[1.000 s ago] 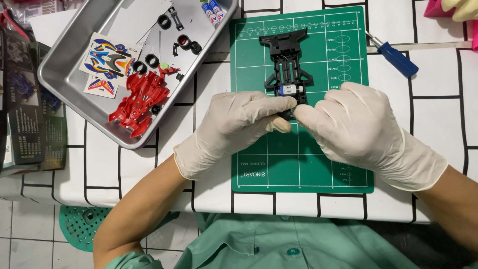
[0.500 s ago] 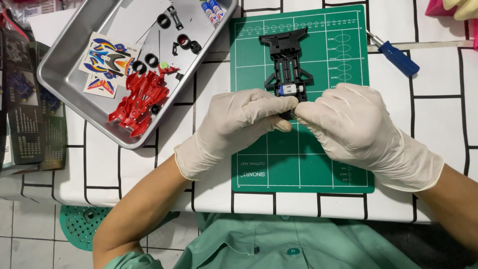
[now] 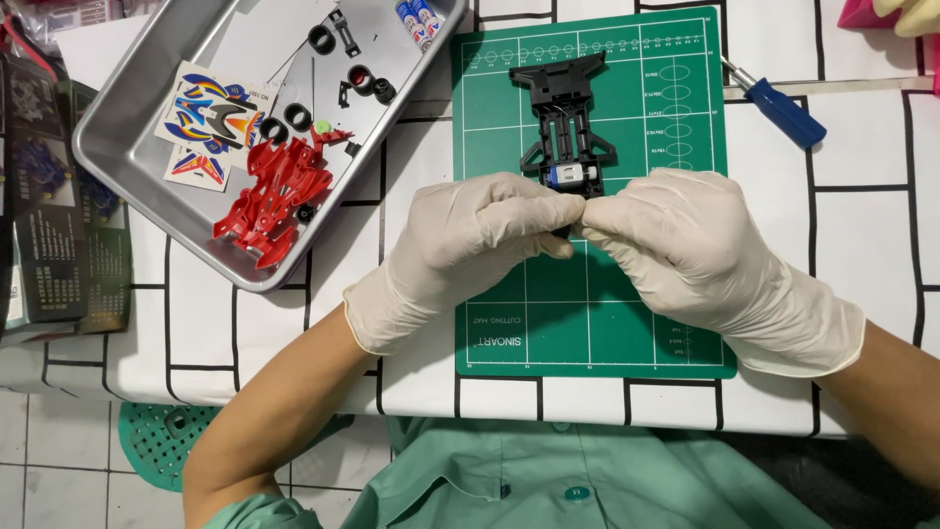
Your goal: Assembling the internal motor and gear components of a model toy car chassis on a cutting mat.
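Observation:
A black toy car chassis with a small silver and blue motor lies on a green cutting mat. My left hand and my right hand, both in white gloves, meet at the near end of the chassis. Their fingertips pinch that end from both sides and hide it. What sits between the fingertips cannot be made out.
A metal tray at the left holds a red car body, a sticker sheet, black wheels and small parts. A blue-handled screwdriver lies right of the mat. A dark box sits at the far left.
Both hands have stayed at the near end of the chassis, with only slight shifts of the fingers.

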